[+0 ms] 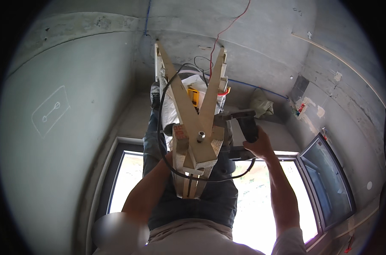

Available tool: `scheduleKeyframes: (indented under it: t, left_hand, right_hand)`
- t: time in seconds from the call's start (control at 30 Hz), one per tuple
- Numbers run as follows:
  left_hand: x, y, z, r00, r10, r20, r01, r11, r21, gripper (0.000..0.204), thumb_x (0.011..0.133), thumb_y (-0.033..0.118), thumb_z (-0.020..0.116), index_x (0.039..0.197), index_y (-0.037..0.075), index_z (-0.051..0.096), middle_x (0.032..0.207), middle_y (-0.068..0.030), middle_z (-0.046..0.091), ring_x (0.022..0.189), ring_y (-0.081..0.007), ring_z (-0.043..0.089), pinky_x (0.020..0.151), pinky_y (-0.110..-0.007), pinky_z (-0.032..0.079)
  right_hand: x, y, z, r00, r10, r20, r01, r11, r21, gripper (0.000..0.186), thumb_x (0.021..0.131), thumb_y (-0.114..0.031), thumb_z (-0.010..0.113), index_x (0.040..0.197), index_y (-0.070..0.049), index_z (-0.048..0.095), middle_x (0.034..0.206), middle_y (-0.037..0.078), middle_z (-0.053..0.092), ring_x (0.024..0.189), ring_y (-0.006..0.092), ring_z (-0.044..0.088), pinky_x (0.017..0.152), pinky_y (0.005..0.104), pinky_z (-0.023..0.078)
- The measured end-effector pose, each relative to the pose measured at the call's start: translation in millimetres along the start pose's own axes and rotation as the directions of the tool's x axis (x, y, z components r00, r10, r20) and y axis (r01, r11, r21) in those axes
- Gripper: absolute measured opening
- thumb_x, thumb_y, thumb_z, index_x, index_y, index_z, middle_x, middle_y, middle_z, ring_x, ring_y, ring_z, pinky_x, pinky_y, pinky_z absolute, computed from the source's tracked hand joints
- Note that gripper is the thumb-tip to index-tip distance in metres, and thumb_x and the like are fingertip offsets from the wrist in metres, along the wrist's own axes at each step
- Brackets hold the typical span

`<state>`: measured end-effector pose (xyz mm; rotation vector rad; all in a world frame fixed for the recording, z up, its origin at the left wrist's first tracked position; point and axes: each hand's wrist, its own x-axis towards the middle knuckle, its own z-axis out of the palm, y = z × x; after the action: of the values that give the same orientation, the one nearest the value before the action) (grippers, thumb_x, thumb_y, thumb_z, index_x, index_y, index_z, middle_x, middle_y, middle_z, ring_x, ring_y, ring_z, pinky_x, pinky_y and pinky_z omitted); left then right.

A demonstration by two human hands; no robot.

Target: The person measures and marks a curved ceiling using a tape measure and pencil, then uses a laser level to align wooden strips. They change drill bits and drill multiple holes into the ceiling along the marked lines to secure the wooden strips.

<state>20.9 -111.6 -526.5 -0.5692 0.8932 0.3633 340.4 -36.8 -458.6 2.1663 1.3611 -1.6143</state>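
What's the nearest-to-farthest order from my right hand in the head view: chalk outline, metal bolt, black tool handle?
1. Black tool handle: in your right hand.
2. Metal bolt: left, atop the wooden frame.
3. Chalk outline: far left wall.

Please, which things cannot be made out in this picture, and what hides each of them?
In the head view:
Left hand: mostly hidden behind the wooden frame, so its grip cannot be told.
Black tool in the right hand: its left end is lost in shadow beside or behind that frame.
Left sleeve: covered by a blurred patch.
Scene outside the window: washed out by glare.
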Motion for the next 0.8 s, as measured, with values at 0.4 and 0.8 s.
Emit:
scheduleKeyframes:
  t: [0.4, 0.8]
  left_hand:
    - [-30, -14, -1, 0.986, -0.009, -0.164, 0.017, 0.998, 0.052, 0.022, 0.086, 0.015, 0.056, 0.104, 0.003, 0.063, 0.093, -0.0095, 0.067, 0.08, -0.019, 0.065, 0.074, -0.032, 0.053]
    - [-208, 5, 163, 0.658, 0.716, 0.233, -0.417, 0.089, 0.905, 0.016, 0.092, 0.013, 0.054, 0.102, 0.001, 0.06, 0.087, -0.0121, 0.066, 0.08, -0.0187, 0.065, 0.069, -0.032, 0.052]
  right_hand:
    - [-173, -88, -63, 0.934, 0.181, -0.309, -0.28, 0.907, -0.315, 0.045, 0.066, -0.016, 0.071, 0.104, -0.005, 0.049, 0.072, 0.015, 0.064, 0.068, 0.0349, 0.067, 0.065, 0.0421, 0.053]
    - [-291, -144, -167, 0.77, -0.001, -0.639, -0.416, 0.758, -0.502, 0.04, 0.069, -0.017, 0.068, 0.101, -0.005, 0.048, 0.072, 0.017, 0.064, 0.065, 0.0385, 0.065, 0.062, 0.0465, 0.052]
